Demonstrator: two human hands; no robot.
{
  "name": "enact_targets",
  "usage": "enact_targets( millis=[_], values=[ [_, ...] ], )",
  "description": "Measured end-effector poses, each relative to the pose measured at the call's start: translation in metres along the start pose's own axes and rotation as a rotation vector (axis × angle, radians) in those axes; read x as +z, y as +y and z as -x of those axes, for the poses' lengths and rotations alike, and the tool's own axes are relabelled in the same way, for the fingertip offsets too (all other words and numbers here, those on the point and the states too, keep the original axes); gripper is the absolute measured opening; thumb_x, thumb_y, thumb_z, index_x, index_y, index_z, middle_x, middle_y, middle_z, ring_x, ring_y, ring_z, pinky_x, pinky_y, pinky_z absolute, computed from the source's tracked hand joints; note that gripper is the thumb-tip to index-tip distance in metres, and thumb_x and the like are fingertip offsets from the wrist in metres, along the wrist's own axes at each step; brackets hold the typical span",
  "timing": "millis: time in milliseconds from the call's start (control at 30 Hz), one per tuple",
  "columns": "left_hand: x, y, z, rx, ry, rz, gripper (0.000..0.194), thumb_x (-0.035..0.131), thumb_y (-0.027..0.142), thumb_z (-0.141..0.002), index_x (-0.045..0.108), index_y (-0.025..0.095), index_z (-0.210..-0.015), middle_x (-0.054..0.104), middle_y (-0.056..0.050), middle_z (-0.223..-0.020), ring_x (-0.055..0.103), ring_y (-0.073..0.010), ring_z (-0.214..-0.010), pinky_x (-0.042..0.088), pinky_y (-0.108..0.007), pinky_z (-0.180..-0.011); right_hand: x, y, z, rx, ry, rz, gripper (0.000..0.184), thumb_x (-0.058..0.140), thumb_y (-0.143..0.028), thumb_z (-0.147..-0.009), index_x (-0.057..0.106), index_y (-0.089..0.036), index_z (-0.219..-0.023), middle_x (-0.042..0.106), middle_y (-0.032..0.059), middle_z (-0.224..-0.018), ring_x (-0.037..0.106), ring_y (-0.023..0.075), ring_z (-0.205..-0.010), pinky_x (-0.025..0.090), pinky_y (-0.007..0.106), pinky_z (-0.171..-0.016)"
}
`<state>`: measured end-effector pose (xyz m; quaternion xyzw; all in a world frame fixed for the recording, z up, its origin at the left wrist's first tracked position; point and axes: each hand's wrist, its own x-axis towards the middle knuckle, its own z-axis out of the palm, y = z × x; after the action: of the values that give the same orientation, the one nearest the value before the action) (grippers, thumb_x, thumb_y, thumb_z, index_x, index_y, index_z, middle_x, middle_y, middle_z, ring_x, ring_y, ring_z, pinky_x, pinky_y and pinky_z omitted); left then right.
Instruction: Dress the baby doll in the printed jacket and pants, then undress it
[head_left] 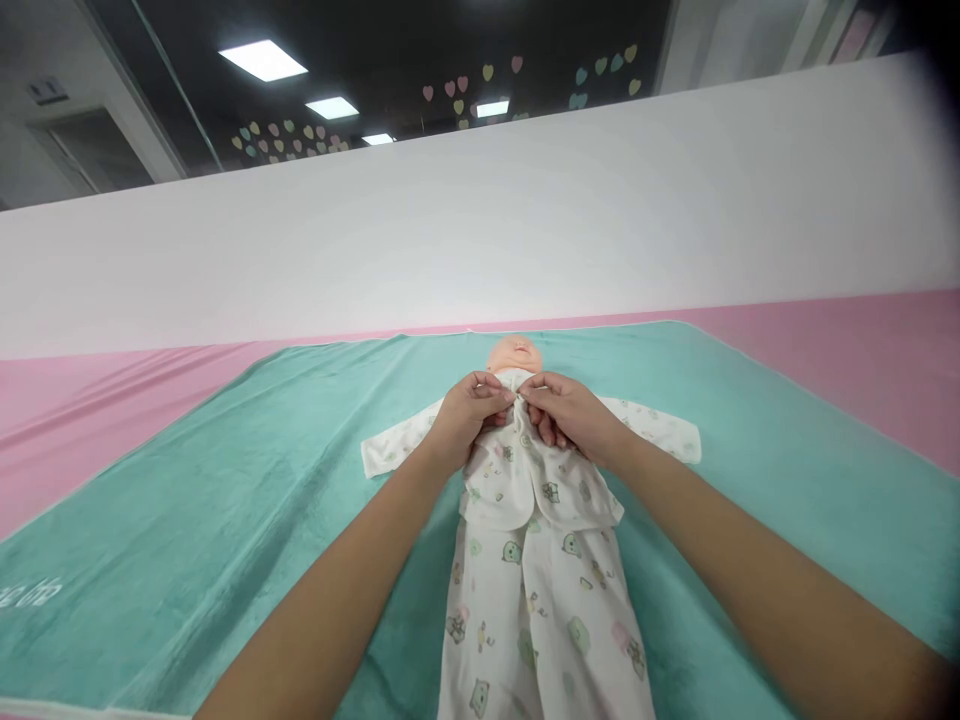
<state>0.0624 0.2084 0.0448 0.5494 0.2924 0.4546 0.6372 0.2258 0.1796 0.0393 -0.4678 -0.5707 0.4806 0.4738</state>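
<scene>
A baby doll lies on its back, dressed in a white printed baby jacket and matching trousers. At the top of the jacket's front opening, just under the doll's chin, my left hand pinches one edge of the cloth. Close beside it my right hand pinches the other edge, thumb and forefinger together. The fingertips almost meet, and whatever fastener is there is too small to make out. Below the hands the jacket fronts hang loosely over the trousers, parting at the hem. Both sleeves stretch out sideways.
Under the doll a teal blanket is spread with some creases, over a pink surface. A white wall rises behind it. Above stands dark glass with heart stickers and reflected ceiling lights.
</scene>
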Motion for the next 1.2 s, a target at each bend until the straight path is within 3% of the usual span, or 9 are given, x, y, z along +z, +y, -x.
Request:
enact_targets(
  millis=[133,267,367,500,700,800,900,1067,1200],
  values=[
    [0.004,-0.003,-0.001,0.029,0.058,-0.113,0.024,0.068,0.017,-0.065,0.049,0.017,-0.080,0.053,0.005,-0.065,0.048,-0.0056,-0.053,0.039,-0.019,-0.053,-0.001,0.001,-0.001,0.008,-0.006,-0.043,0.018,0.056,-0.035,-0.077,0.055,-0.020,-0.086,0.052,-0.0048,-0.059,0.044,0.0054,-0.036,0.026,0.015,-0.029],
    [0.007,-0.006,0.000,0.106,0.198,-0.311,0.019,0.059,0.020,-0.072,0.050,0.020,-0.088,0.053,0.004,-0.072,0.049,-0.0066,-0.053,0.040,-0.020,-0.051,-0.001,0.005,-0.002,-0.019,0.025,-0.154,0.016,0.056,-0.032,-0.076,0.054,-0.021,-0.087,0.052,-0.0055,-0.059,0.043,0.0053,-0.036,0.024,0.016,-0.030],
    [0.006,-0.009,0.001,0.184,0.288,-0.553,0.026,0.052,0.021,-0.077,0.052,0.023,-0.103,0.057,0.002,-0.084,0.047,-0.0062,-0.052,0.039,-0.021,-0.053,-0.001,0.011,-0.003,-0.106,0.208,-0.159,0.014,0.054,-0.030,-0.076,0.054,-0.021,-0.087,0.054,-0.0048,-0.063,0.046,0.0066,-0.041,0.029,0.017,-0.034],
    [0.003,-0.009,-0.002,0.196,0.248,-0.740,0.033,0.043,0.018,-0.082,0.056,0.024,-0.112,0.060,-0.001,-0.098,0.049,-0.0090,-0.060,0.041,-0.024,-0.064,-0.002,0.017,-0.003,-0.218,0.463,0.123,0.018,0.050,-0.032,-0.079,0.056,-0.021,-0.092,0.058,-0.0029,-0.066,0.049,0.0091,-0.048,0.040,0.022,-0.048],
    [-0.002,-0.007,-0.014,0.141,0.173,-0.766,0.040,0.040,0.021,-0.086,0.052,0.020,-0.124,0.057,-0.005,-0.113,0.055,-0.0145,-0.085,0.040,-0.027,-0.083,0.000,0.007,-0.003,-0.275,0.321,0.605,0.031,0.044,-0.039,-0.086,0.060,-0.022,-0.105,0.061,0.0003,-0.075,0.056,0.0153,-0.072,0.042,0.028,-0.069],
    [-0.004,-0.006,-0.018,0.142,0.132,-0.799,0.040,0.040,0.024,-0.088,0.052,0.017,-0.126,0.056,-0.008,-0.115,0.051,-0.0181,-0.104,0.035,-0.028,-0.093,0.004,0.002,-0.004,-0.295,0.251,0.772,0.040,0.040,-0.040,-0.088,0.051,-0.025,-0.124,0.061,0.0017,-0.081,0.056,0.0182,-0.085,0.041,0.030,-0.075],
    [-0.003,-0.007,-0.021,0.171,0.091,-0.838,0.037,0.039,0.023,-0.087,0.057,0.018,-0.119,0.056,-0.009,-0.116,0.049,-0.0203,-0.109,0.033,-0.031,-0.096,0.007,-0.001,-0.007,-0.296,0.188,0.886,0.043,0.035,-0.038,-0.091,0.044,-0.027,-0.132,0.062,0.0054,-0.096,0.055,0.0201,-0.095,0.041,0.031,-0.079],
    [-0.002,-0.006,-0.018,0.125,0.129,-0.798,0.028,0.042,0.024,-0.084,0.058,0.023,-0.107,0.061,-0.002,-0.093,0.056,-0.0144,-0.080,0.042,-0.026,-0.073,0.007,-0.002,-0.011,-0.286,0.190,0.919,0.039,0.033,-0.037,-0.092,0.050,-0.027,-0.125,0.061,0.0044,-0.110,0.053,0.0201,-0.104,0.039,0.031,-0.085],
    [-0.003,-0.005,-0.014,0.063,0.138,-0.690,0.020,0.048,0.028,-0.079,0.057,0.025,-0.097,0.054,0.004,-0.078,0.046,-0.0072,-0.054,0.036,-0.020,-0.052,0.003,-0.006,-0.012,-0.218,0.137,0.897,0.044,0.033,-0.041,-0.091,0.043,-0.027,-0.132,0.064,0.0035,-0.104,0.057,0.0205,-0.096,0.041,0.030,-0.079]
  ],
)
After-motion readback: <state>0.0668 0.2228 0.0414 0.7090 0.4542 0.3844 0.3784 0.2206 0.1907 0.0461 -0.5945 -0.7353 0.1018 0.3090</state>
